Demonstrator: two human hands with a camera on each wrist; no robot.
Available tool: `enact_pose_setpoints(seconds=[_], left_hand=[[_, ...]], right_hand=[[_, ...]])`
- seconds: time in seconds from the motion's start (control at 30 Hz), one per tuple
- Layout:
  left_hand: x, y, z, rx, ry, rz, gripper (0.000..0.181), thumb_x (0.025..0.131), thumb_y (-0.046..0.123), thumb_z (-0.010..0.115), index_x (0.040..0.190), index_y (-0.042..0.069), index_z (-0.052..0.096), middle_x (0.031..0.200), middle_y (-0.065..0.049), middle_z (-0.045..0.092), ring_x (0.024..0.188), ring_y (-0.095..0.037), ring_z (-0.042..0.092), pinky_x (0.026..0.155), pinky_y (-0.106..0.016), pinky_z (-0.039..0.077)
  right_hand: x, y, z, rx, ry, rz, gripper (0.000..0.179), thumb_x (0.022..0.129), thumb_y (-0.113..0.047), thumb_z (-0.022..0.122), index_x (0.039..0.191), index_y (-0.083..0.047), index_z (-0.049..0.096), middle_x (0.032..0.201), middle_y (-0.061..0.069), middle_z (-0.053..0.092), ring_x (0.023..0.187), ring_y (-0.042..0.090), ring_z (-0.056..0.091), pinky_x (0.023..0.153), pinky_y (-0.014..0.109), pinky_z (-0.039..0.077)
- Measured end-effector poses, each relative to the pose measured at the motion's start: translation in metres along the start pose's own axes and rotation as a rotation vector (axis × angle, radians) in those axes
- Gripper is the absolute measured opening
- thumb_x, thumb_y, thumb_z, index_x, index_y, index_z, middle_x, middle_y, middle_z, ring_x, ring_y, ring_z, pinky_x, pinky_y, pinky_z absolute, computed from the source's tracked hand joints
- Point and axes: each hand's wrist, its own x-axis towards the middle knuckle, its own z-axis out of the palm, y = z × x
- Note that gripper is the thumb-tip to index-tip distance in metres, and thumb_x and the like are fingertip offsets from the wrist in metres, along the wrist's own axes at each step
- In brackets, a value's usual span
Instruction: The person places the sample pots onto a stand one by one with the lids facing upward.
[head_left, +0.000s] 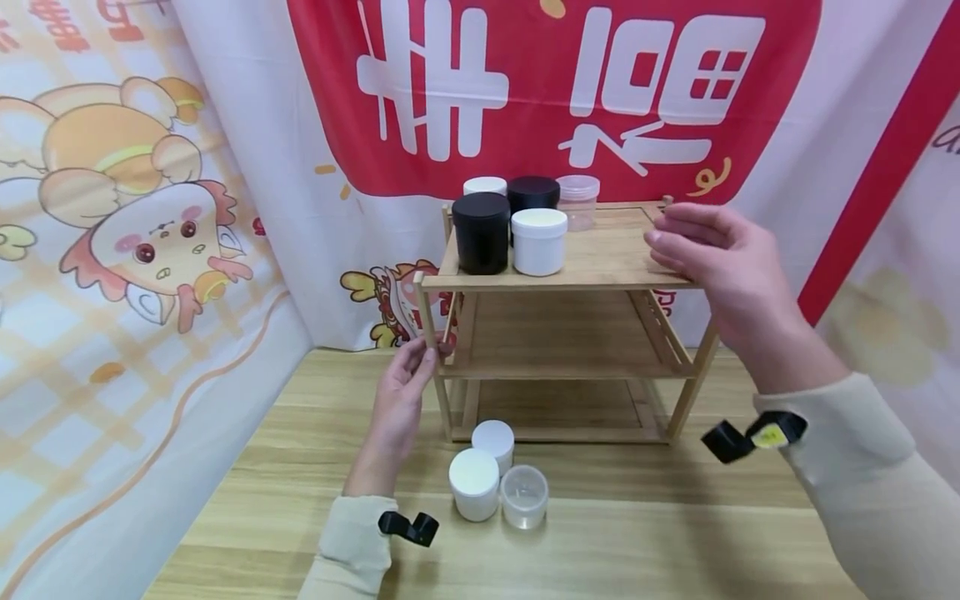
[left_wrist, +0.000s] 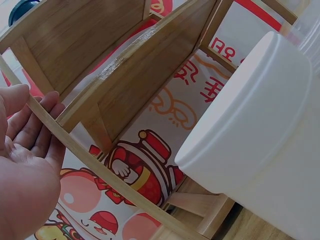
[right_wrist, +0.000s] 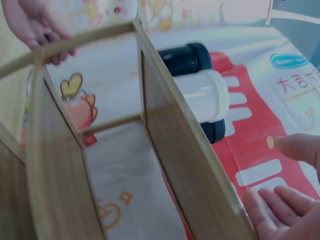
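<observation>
A wooden three-tier rack (head_left: 573, 283) stands on the table. My left hand (head_left: 405, 383) holds its left front post, thumb on the near side and fingers behind, as the left wrist view shows. My right hand (head_left: 720, 262) is over the right end of the top shelf, fingers apart from thumb and nothing between them. On that shelf's left half stand a black jar (head_left: 482, 235) and a white jar (head_left: 539, 243) in front. Behind them are another white jar (head_left: 484, 185), a black jar (head_left: 534, 192) and a clear jar (head_left: 579, 200).
Before the rack, on the wooden table (head_left: 637, 533), stand two white jars, one nearer (head_left: 475, 487) and one behind (head_left: 493, 442), beside a clear jar (head_left: 525, 500). Printed cloth (head_left: 247, 108) hangs behind and at the left.
</observation>
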Motion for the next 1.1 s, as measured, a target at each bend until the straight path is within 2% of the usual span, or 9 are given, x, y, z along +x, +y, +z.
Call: enact_pose_setpoints(seconds=[0.07, 0.2, 0.3, 0.47, 0.63, 0.8, 0.97, 1.1], left_hand=[[0.0, 0.0, -0.001, 0.006, 0.007, -0.005, 0.042, 0.113, 0.02, 0.055, 0.154, 0.009, 0.05, 0.156, -0.012, 0.058, 0.146, -0.018, 0.052, 0.135, -0.043, 0.025], [0.0, 0.0, -0.003, 0.028, 0.024, -0.008, 0.04, 0.113, 0.021, 0.055, 0.152, 0.012, 0.053, 0.156, -0.013, 0.057, 0.145, -0.018, 0.053, 0.134, -0.045, 0.026], [0.0, 0.0, -0.004, 0.035, 0.019, -0.001, 0.039, 0.113, 0.022, 0.056, 0.151, 0.013, 0.054, 0.153, -0.014, 0.06, 0.143, -0.017, 0.055, 0.133, -0.045, 0.027], [0.001, -0.001, -0.003, 0.031, 0.0, 0.011, 0.038, 0.113, 0.021, 0.055, 0.15, 0.012, 0.054, 0.151, -0.016, 0.061, 0.141, -0.017, 0.057, 0.133, -0.042, 0.028], [0.002, -0.002, -0.003, 0.048, 0.009, 0.015, 0.038, 0.114, 0.022, 0.055, 0.15, 0.012, 0.054, 0.151, -0.016, 0.061, 0.142, -0.016, 0.056, 0.131, -0.043, 0.03], [0.002, -0.002, -0.002, 0.042, 0.003, 0.014, 0.039, 0.113, 0.023, 0.055, 0.151, 0.012, 0.053, 0.157, -0.019, 0.056, 0.144, -0.017, 0.054, 0.134, -0.045, 0.027], [0.002, -0.002, -0.004, 0.015, -0.001, 0.018, 0.043, 0.113, 0.019, 0.055, 0.154, 0.009, 0.05, 0.156, -0.02, 0.056, 0.145, -0.019, 0.053, 0.135, -0.041, 0.026], [0.003, -0.002, -0.004, 0.015, 0.006, 0.008, 0.042, 0.113, 0.018, 0.055, 0.153, 0.01, 0.051, 0.158, -0.017, 0.055, 0.145, -0.019, 0.052, 0.135, -0.041, 0.027]], right_hand=[[-0.013, 0.008, -0.002, 0.045, -0.026, -0.056, 0.067, 0.087, -0.033, 0.091, 0.145, -0.017, 0.063, 0.135, -0.002, 0.07, 0.12, 0.011, 0.069, 0.088, 0.014, 0.061], [-0.033, 0.028, 0.0, 0.061, -0.073, -0.147, 0.058, 0.092, -0.022, 0.087, 0.143, -0.009, 0.063, 0.132, 0.001, 0.074, 0.117, 0.011, 0.073, 0.093, 0.014, 0.059], [-0.045, 0.048, 0.001, 0.052, -0.091, -0.185, 0.054, 0.094, -0.014, 0.085, 0.143, -0.005, 0.063, 0.131, 0.002, 0.075, 0.116, 0.012, 0.074, 0.096, 0.015, 0.059], [-0.061, 0.083, -0.001, 0.042, -0.137, -0.198, 0.048, 0.097, -0.008, 0.08, 0.142, -0.008, 0.064, 0.133, 0.001, 0.074, 0.12, 0.011, 0.073, 0.096, 0.017, 0.06], [-0.07, 0.113, 0.003, 0.09, -0.227, -0.187, 0.047, 0.099, 0.001, 0.075, 0.143, -0.001, 0.061, 0.135, 0.002, 0.075, 0.123, 0.011, 0.073, 0.1, 0.022, 0.06], [-0.077, 0.137, 0.011, 0.106, -0.272, -0.182, 0.048, 0.096, 0.008, 0.073, 0.142, 0.001, 0.06, 0.136, 0.003, 0.074, 0.125, 0.014, 0.072, 0.103, 0.026, 0.06], [-0.083, 0.157, 0.023, 0.071, -0.321, -0.186, 0.053, 0.092, 0.008, 0.077, 0.142, 0.003, 0.059, 0.137, 0.004, 0.073, 0.125, 0.015, 0.071, 0.104, 0.029, 0.06], [-0.084, 0.171, 0.031, 0.016, -0.375, -0.237, 0.057, 0.088, 0.009, 0.08, 0.142, 0.006, 0.059, 0.139, 0.009, 0.071, 0.125, 0.016, 0.071, 0.105, 0.028, 0.06]])
